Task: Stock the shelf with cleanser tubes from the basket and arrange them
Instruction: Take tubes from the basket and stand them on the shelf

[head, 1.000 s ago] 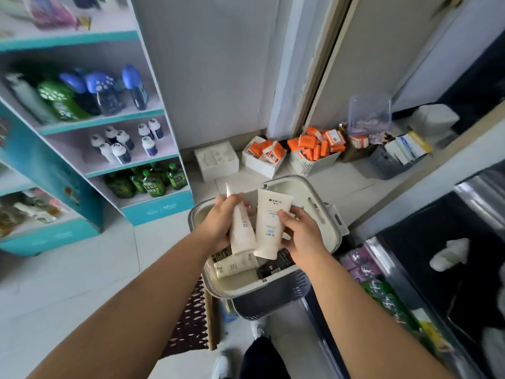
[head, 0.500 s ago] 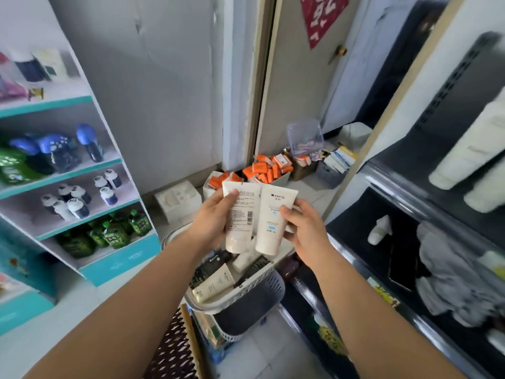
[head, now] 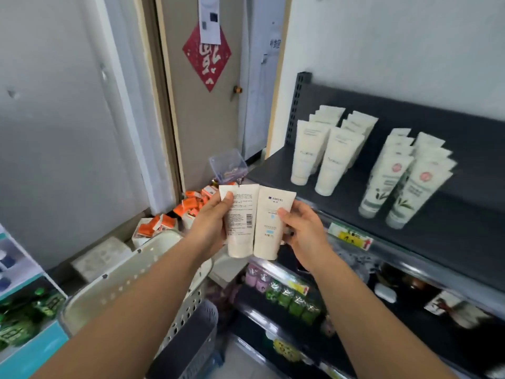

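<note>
The left hand [head: 210, 222] pinches one cream tube [head: 241, 222], barcode side showing. The right hand [head: 303, 231] pinches a second tube [head: 270, 228], label side showing. Both tubes are held up side by side, edges touching, crimped ends up, just in front of the dark shelf [head: 464, 214]. The basket [head: 123, 277] sits below the left arm. The tubes look light, soft-walled and smooth, so they are probably best gripped mid-body, gently, and stood on their caps beside the rows of tubes [head: 325, 157].

A red diamond [head: 207, 56] is stuck on the door [head: 216, 119], with a white paper [head: 209, 19] hung over its top corner. Orange boxes [head: 188, 205] are heaped near its foot, and a clear tub [head: 228, 166] is set just behind them. Green bottles [head: 292, 300] are lined up low on the right.
</note>
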Demonstrator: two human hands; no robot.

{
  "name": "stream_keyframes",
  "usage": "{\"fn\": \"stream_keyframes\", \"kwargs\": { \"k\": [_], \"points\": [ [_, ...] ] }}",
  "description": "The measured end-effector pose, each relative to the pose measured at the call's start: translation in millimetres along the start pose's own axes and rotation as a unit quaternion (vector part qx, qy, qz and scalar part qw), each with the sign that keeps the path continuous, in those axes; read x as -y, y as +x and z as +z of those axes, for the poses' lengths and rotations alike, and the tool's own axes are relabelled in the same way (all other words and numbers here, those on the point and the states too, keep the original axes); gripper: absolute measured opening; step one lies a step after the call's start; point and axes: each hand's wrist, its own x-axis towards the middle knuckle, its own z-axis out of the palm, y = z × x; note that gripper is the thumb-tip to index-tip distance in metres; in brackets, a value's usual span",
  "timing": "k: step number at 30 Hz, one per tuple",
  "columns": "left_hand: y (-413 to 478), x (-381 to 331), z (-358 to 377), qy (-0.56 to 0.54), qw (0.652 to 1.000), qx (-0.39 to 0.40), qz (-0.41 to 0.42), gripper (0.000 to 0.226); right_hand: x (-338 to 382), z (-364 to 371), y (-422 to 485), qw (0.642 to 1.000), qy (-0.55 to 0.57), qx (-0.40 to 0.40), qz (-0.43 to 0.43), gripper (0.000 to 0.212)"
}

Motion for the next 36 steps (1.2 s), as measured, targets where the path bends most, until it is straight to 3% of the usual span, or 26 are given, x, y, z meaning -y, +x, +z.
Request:
{"fn": "stream_keyframes", "kwargs": {
  "k": [4, 8, 15, 24, 36],
  "points": [
    [0, 24, 87, -0.010, 0.998, 0.061, 0.004, 0.027, 40, -77, -20, 0.998, -0.011, -0.049, -0.034, 0.018],
    [-11, 47, 168, -0.034, 0.992, 0.125, 0.005, 0.026, 80, -152, -48, 0.994, -0.014, -0.081, -0.067, 0.028],
    [-34, 98, 290, 0.015, 0.982, 0.190, 0.006, 0.022, 116, -267, -104, 0.982, -0.037, -0.143, -0.119, 0.022],
    [-27, 137, 378, 0.131, 0.975, 0.177, 0.025, 0.017, 128, -352, -125, 0.952, -0.132, -0.228, -0.155, 0.029],
    [47, 174, 404, 0.202, 0.970, 0.119, 0.072, 0.016, 120, -380, -67, 0.914, -0.198, -0.315, -0.160, 0.032]
  ]
}}
